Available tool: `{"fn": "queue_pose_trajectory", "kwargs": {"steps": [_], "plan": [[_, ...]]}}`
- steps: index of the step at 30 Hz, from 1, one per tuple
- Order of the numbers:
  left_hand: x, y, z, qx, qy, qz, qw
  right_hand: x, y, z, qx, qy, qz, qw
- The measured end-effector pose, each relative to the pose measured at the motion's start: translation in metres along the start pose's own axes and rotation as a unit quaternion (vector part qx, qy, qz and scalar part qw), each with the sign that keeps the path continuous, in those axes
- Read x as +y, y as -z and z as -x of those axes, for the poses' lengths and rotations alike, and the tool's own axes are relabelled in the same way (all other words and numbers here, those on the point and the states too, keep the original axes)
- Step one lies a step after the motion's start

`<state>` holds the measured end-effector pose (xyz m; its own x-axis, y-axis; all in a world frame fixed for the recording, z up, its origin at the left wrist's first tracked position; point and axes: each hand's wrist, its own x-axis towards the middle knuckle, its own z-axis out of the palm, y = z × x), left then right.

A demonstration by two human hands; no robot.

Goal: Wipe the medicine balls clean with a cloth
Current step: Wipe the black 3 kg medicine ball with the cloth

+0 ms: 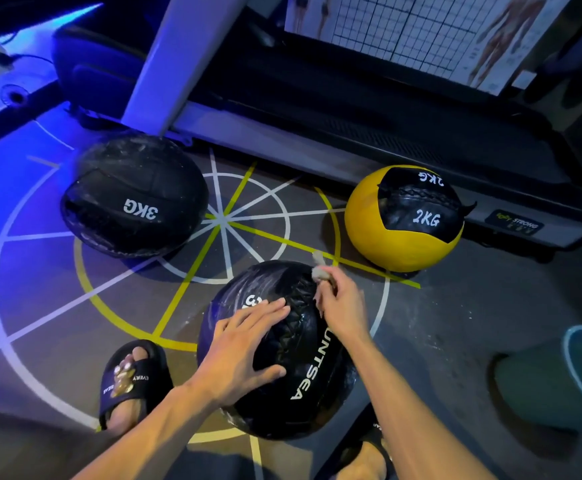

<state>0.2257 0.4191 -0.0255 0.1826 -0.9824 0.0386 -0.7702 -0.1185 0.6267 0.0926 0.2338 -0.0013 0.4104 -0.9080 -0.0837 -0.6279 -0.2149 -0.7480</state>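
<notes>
Far left, a black 3KG medicine ball [133, 199] sits on the floor [57, 306], which is painted with white and yellow lines, close to the treadmill base [351, 147]. Nearer the person, a foot in a black slide sandal [130, 375] is planted just left of the black medicine ball [282, 358] being worked on, its side printed with white letters. The left hand [244, 348] lies flat on top of this ball, fingers spread and straight, pressing rather than gripping. Just to the right, the right hand [341, 303] has its fingers curled around a small pale cloth [320, 270], pinching it against the ball's upper right edge by the stitched seam. Beyond it, a yellow and black 2KG medicine ball [405, 218] rests against the treadmill. At the far right edge stands a teal bucket [566, 375], well apart from the 3 balls.
</notes>
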Motion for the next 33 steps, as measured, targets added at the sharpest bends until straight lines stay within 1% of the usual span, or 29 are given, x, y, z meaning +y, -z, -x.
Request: {"fn": "queue_pose_trajectory", "kwargs": {"steps": [3, 4, 7, 8, 10, 11, 12, 13, 14, 15, 16, 17, 18, 20, 23, 25, 27, 29, 30, 31, 33], "plan": [[0.006, -0.001, -0.001, -0.008, -0.001, -0.006, 1.0, 0.001, 0.006, -0.006, 0.023, -0.036, 0.014, 0.999], [0.007, -0.002, -0.001, -0.008, -0.003, -0.009, 1.0, -0.001, 0.005, -0.006, 0.019, -0.04, 0.015, 0.999], [0.007, -0.003, 0.002, -0.004, -0.001, -0.017, 1.0, -0.015, 0.014, -0.003, -0.019, 0.022, 0.035, 0.999], [0.006, -0.004, 0.003, -0.003, 0.001, -0.017, 1.0, -0.021, 0.021, -0.007, -0.01, 0.023, 0.016, 1.0], [0.011, -0.005, 0.004, -0.006, -0.005, -0.025, 1.0, -0.031, 0.036, -0.019, 0.052, 0.004, -0.04, 0.998], [0.013, -0.006, 0.004, -0.005, -0.007, -0.029, 1.0, -0.037, 0.039, -0.026, 0.073, 0.015, -0.041, 0.996], [0.016, -0.007, 0.005, -0.004, -0.009, -0.032, 0.999, -0.043, 0.037, -0.032, 0.058, 0.034, -0.019, 0.998], [0.018, -0.009, 0.005, -0.003, -0.011, -0.035, 0.999, -0.05, 0.032, -0.036, 0.009, 0.055, 0.003, 0.998], [0.02, -0.01, 0.006, -0.001, -0.013, -0.038, 0.999, -0.054, 0.025, -0.039, -0.056, 0.069, 0.033, 0.995], [0.022, -0.012, 0.007, -0.001, -0.014, -0.041, 0.999, -0.055, 0.017, -0.04, -0.117, 0.077, 0.076, 0.987], [0.023, -0.013, 0.007, -0.003, -0.016, -0.046, 0.999, -0.055, 0.011, -0.042, -0.16, 0.083, 0.126, 0.976], [0.024, -0.013, 0.008, -0.005, -0.018, -0.051, 0.999, -0.054, 0.008, -0.046, -0.181, 0.083, 0.175, 0.964], [0.025, -0.013, 0.009, -0.006, -0.02, -0.053, 0.998, -0.054, 0.007, -0.05, -0.184, 0.078, 0.21, 0.957], [0.025, -0.014, 0.01, -0.005, -0.02, -0.055, 0.998, -0.054, 0.008, -0.06, -0.17, 0.051, 0.234, 0.956], [0.025, -0.016, 0.01, 0.0, -0.018, -0.059, 0.998, -0.049, 0.008, -0.065, -0.137, 0.023, 0.2, 0.97], [0.025, -0.017, 0.011, -0.003, -0.017, -0.055, 0.998, -0.048, 0.004, -0.05, -0.118, 0.055, 0.167, 0.977], [0.023, -0.017, 0.014, -0.005, -0.016, -0.054, 0.998, -0.046, 0.004, -0.021, -0.13, 0.126, 0.141, 0.973], [0.02, -0.017, 0.014, -0.009, -0.012, -0.056, 0.998, -0.045, 0.011, 0.002, -0.18, 0.207, 0.144, 0.951], [0.02, -0.017, 0.013, -0.008, -0.013, -0.059, 0.998, -0.044, 0.015, 0.004, -0.199, 0.23, 0.154, 0.94], [0.021, -0.017, 0.011, -0.008, -0.016, -0.063, 0.998, -0.044, 0.017, -0.001, -0.197, 0.232, 0.167, 0.938], [0.03, -0.019, 0.008, -0.018, -0.026, -0.072, 0.997, -0.043, 0.017, -0.014, -0.14, 0.202, 0.174, 0.954]]}}
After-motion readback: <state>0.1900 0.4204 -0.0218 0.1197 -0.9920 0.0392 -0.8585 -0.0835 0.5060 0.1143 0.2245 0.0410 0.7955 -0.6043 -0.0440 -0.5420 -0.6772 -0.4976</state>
